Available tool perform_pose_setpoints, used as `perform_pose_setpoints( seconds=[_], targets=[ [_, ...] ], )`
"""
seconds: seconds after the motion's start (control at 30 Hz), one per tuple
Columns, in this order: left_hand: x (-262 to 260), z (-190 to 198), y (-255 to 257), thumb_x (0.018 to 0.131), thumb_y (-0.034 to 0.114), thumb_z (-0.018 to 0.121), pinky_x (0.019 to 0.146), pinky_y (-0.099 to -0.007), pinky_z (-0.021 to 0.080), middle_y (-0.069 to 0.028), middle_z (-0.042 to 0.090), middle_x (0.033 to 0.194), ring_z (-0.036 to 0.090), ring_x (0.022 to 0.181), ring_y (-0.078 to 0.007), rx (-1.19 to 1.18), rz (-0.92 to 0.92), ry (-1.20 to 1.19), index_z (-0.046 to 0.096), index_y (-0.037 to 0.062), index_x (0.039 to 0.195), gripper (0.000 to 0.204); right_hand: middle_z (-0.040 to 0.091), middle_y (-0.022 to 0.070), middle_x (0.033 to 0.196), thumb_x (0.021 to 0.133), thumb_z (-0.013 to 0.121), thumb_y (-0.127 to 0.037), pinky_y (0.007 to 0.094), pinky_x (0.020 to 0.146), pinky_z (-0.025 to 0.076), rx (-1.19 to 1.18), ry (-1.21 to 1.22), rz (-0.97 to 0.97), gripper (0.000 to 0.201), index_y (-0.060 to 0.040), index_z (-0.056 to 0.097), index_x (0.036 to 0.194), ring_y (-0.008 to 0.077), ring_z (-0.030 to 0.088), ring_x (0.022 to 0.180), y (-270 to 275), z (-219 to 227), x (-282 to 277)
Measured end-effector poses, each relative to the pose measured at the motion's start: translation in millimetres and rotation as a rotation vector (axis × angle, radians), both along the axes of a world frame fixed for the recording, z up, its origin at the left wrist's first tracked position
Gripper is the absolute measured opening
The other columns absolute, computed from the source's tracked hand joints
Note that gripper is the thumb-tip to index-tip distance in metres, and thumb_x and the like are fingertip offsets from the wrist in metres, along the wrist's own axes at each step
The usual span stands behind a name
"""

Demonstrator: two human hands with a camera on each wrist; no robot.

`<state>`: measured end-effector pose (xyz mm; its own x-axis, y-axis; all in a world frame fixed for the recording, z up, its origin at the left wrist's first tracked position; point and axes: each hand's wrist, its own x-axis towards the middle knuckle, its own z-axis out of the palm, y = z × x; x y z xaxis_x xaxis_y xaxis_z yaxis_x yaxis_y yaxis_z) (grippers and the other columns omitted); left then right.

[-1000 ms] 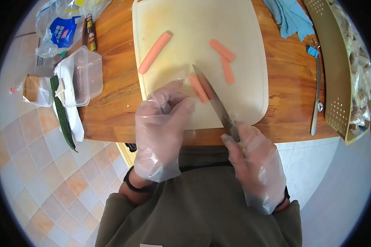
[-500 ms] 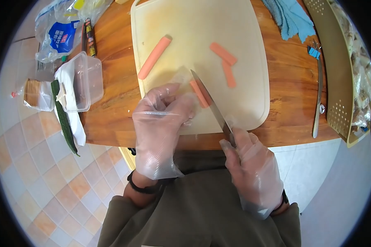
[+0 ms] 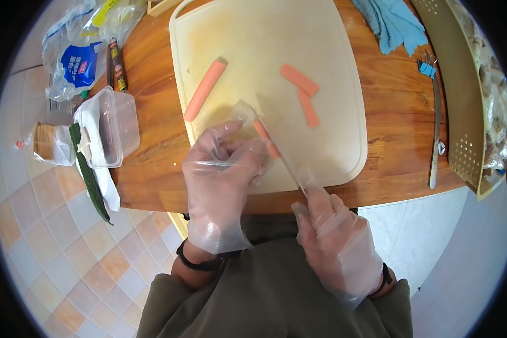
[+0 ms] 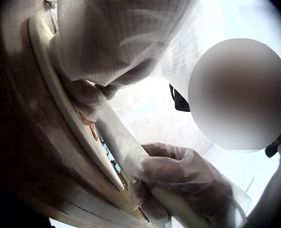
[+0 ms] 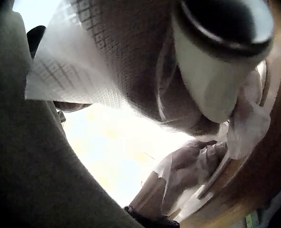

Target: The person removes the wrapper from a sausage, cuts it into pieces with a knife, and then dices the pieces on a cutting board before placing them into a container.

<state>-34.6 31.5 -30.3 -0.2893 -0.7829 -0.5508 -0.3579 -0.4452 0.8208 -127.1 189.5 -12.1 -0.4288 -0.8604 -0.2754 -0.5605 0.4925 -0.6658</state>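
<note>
On the pale cutting board (image 3: 321, 152), a narrow pink sausage piece (image 3: 259, 129) lies under the knife blade (image 3: 288, 169), which appears nearly edge-on. The gloved right hand (image 3: 341, 242) grips the knife; its pale handle (image 5: 207, 85) shows in the right wrist view. The gloved left hand (image 3: 219, 183) has curled fingers against the piece's left side; in the left wrist view its fingertips (image 4: 86, 95) hold the piece (image 4: 87, 119), partly hiding it. A longer sausage length (image 3: 205, 90) lies at the board's left, and two pieces (image 3: 299, 79) (image 3: 308, 109) touch at the right.
Left of the board are a clear plastic box (image 3: 124, 127), a cucumber (image 3: 89, 174), wrapped bread (image 3: 52, 143) and plastic packaging (image 3: 79, 65). At the right are a blue cloth (image 3: 391, 25), a long thin metal tool (image 3: 435, 135) and a perforated basket (image 3: 466, 146).
The knife blade has turned from showing its flat side to nearly edge-on and moved left onto the narrow piece. Left fingers are closer to that piece. The head view has shifted slightly.
</note>
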Motion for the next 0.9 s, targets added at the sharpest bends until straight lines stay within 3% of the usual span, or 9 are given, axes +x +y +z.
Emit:
perform_pose_setpoints(
  seconds=[0.1, 0.3, 0.57, 0.77, 0.9],
  targets=[
    [-1.9, 2.2, 0.1, 0.09, 0.005, 0.077, 0.06, -0.0259, 0.046, -0.0141, 0.071, 0.091, 0.064, 0.072, -0.0144, 0.01, 0.011, -0.036, 0.046, -0.0149, 0.137, 0.06, 0.063, 0.0191, 0.082, 0.095, 0.073, -0.008, 0.0474, 0.055, 0.053, -0.014, -0.05, 0.035, 0.048, 0.0007, 0.056, 0.139, 0.0404, 0.065, 0.064, 1.2, 2.5, -0.4],
    [0.7, -1.5, 0.4, 0.09, 0.005, 0.079, 0.057, -0.0253, 0.045, -0.0174, 0.074, 0.096, 0.064, 0.071, -0.0146, 0.017, 0.021, 0.007, 0.046, -0.0134, 0.136, 0.059, 0.063, 0.0153, 0.081, 0.097, 0.072, -0.015, 0.0438, 0.052, 0.055, 0.017, 0.106, 0.05, 0.042, 0.0008, 0.058, 0.133, 0.0361, 0.065, 0.06, 0.6, 0.2, 7.7],
    [4.1, -4.8, 1.4, 0.092, 0.004, 0.078, 0.059, -0.0246, 0.048, -0.0145, 0.073, 0.093, 0.066, 0.071, -0.014, -0.004, 0.022, 0.011, 0.049, -0.0105, 0.135, 0.054, 0.053, 0.0006, 0.069, 0.097, 0.071, -0.024, 0.0333, 0.045, 0.044, 0.105, 0.381, 0.175, 0.039, -0.0024, 0.062, 0.128, 0.0163, 0.055, 0.049, -0.1, -1.1, 18.1],
    [5.1, -3.6, 0.8, 0.093, 0.004, 0.075, 0.06, -0.0254, 0.051, -0.0131, 0.072, 0.092, 0.065, 0.072, -0.0129, -0.011, -0.016, -0.008, 0.051, -0.0115, 0.135, 0.051, 0.044, -0.0043, 0.064, 0.1, 0.069, -0.028, 0.0305, 0.044, 0.039, 0.112, 0.578, 0.232, 0.033, -0.0042, 0.066, 0.122, 0.0084, 0.049, 0.047, -1.3, -4.4, 22.4],
    [8.4, -5.8, -0.1, 0.093, 0.003, 0.075, 0.06, -0.025, 0.05, -0.0142, 0.072, 0.093, 0.065, 0.072, -0.0131, -0.012, -0.027, 0.006, 0.05, -0.0126, 0.135, 0.051, 0.043, -0.0046, 0.063, 0.1, 0.068, -0.028, 0.031, 0.044, 0.039, 0.108, 0.574, 0.205, 0.03, -0.0048, 0.067, 0.119, 0.0086, 0.047, 0.047, -4.3, -4.9, 23.4]
  ],
)
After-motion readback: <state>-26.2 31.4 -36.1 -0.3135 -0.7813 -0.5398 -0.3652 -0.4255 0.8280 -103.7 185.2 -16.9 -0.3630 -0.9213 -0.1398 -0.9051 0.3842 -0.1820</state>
